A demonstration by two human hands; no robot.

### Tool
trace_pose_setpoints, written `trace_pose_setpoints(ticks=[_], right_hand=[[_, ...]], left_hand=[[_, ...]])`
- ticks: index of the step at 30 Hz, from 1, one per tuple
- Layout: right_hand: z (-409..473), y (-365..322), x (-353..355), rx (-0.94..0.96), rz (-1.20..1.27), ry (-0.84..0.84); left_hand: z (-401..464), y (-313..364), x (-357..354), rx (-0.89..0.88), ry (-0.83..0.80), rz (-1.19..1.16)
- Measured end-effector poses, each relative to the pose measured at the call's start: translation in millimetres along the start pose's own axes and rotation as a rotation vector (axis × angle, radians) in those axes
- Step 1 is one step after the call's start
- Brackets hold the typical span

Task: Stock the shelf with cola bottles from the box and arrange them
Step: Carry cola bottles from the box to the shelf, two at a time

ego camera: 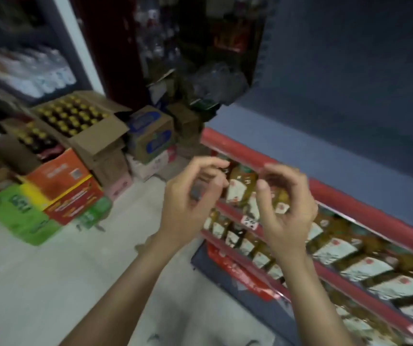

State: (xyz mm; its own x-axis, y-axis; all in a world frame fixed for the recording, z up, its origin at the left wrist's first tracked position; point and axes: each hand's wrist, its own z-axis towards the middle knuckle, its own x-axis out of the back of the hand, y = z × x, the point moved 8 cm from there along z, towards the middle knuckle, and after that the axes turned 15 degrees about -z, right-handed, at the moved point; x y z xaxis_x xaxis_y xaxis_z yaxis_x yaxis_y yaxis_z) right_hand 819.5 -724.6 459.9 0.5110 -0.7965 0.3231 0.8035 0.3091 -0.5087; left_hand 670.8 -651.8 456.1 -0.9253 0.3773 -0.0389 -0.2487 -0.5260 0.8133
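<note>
Both hands are up in the middle of the frame, in front of the shelf [337, 193] with its red edge rails, and neither holds anything. The left hand [188, 198] has its fingers loosely curled with thumb and fingertips close together, empty. The right hand [285, 203] is much the same, fingers bent and relaxed, thumb raised, nothing between them. The picture is blurred, so finer detail of the fingers is hard to read.

The open cardboard box [80, 123] sits in the left part of the frame, well apart from the hands, its flaps folded out and packed with dark bottles [72, 114] with yellow caps standing upright in rows. A second open box of similar bottles is just beside it to the left. They rest on a stack of orange [60, 179] and green cartons [20, 213] on the pale floor.

Behind the hands, the shelf rows at lower right hold yellowish bottles with white labels [240, 188]
</note>
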Motion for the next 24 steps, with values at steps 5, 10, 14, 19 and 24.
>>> trace_pose_setpoints(ticks=[5,10,14,19,24], right_hand=[[-61,-26,-174,-0.219,0.094,-0.515],[-110,-40,-316,-0.222,0.001,-0.790],[-130,-42,-419,-0.151,-0.106,-0.940],[-121,-42,-547,-0.079,-0.148,-1.083],[-89,-46,-694,0.032,-0.181,-1.195]], left_hand=[[-47,-56,162,0.319,-0.064,0.307],[-90,-105,313,0.538,0.122,0.504],[-92,-144,402,0.627,0.219,0.599],[-59,-206,505,0.679,0.377,0.661],[-8,-278,621,0.817,0.614,0.562]])
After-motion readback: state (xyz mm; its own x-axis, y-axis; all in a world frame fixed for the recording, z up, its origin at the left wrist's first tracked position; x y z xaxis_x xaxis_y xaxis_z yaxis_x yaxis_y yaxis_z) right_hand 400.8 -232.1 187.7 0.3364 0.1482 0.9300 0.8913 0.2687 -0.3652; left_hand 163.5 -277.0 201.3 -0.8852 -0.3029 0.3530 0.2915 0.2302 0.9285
